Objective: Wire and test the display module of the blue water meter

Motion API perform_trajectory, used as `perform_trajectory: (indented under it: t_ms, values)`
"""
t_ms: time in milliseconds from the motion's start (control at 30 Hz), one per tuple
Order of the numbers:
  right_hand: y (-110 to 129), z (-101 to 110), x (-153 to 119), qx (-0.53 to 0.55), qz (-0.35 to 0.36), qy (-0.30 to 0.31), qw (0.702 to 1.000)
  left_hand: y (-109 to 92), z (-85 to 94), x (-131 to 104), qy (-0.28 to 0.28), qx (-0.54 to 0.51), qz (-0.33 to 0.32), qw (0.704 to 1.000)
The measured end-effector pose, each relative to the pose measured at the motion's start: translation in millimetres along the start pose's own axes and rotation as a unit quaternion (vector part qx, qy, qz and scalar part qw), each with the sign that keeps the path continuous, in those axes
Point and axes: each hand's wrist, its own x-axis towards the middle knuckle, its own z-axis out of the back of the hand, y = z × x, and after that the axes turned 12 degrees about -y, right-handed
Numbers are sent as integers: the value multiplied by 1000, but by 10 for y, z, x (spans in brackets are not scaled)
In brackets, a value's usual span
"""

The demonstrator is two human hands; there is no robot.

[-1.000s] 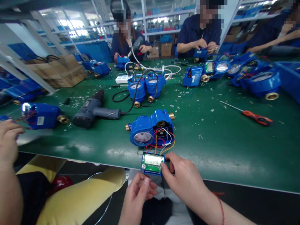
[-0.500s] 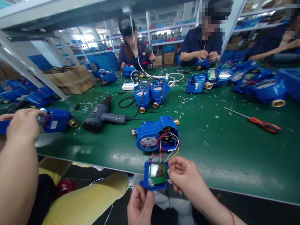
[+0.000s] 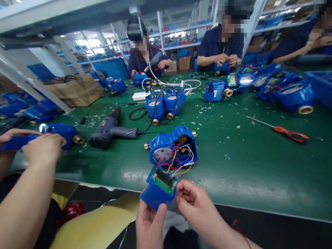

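Note:
My left hand [image 3: 150,221] grips a blue meter cover [image 3: 155,195] from below, thumb in front. Set in the cover is a green circuit board [image 3: 164,181] with a dark display, tilted away. Fingertips of my right hand [image 3: 193,200] are pinched at the cover's right edge; the exact spot they hold is partly hidden. Thin red, yellow and white wires [image 3: 178,162] run from the board to a blue water meter [image 3: 178,135] lying just beyond on the green bench. This meter has a round dial, brass ends and an uncovered compartment.
Left of the meter lies a grey heat gun [image 3: 112,129]; to the right, an orange-handled screwdriver [image 3: 289,133]. A neighbour's hands [image 3: 44,147] work on another meter [image 3: 64,133] at the left. Two meters [image 3: 163,103], a power strip [image 3: 141,95] and co-workers are farther back.
The cover has tipped so its blue outside shows more and its display faces away from me. It has shifted slightly left and up, both hands along with it. The neighbour's arm moved right.

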Motion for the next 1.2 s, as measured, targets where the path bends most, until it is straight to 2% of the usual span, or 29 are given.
perform_trajectory:
  t_ms: [100,167,233,300,400,533,600,733,800,867,1000,1100,1200]
  values:
    - [-3,34,-104,-73,87,28,993,-165,-16,-31,60,-62,92,992]
    - [30,103,-161,-146,153,38,977,-291,-47,-42,101,-101,155,977]
    - [83,212,-190,-194,223,20,955,-376,-62,-40,124,-130,191,965]
    - [155,349,-177,-219,294,-25,930,-399,-67,-31,130,-143,207,959]
    - [307,542,-72,-256,409,-61,874,-355,-101,-21,109,-165,237,951]
    - [616,630,178,-345,523,7,779,-300,-183,-48,64,-175,240,953]
    - [792,589,323,-409,550,50,727,-300,-191,-84,46,-145,219,964]
    - [1070,419,570,-544,565,150,603,-311,-143,-130,26,-77,181,980]
    - [1132,329,653,-566,569,205,561,-300,-108,-107,39,-77,159,983]
    - [1139,244,718,-571,577,237,533,-276,-65,-60,50,-80,149,984]
    - [1072,75,863,-553,634,245,483,-229,28,20,37,-68,165,983]
    - [1022,-54,987,-523,689,224,449,-205,76,40,41,-61,170,983]
    - [976,-127,1059,-511,715,194,436,-166,103,43,47,-60,173,982]
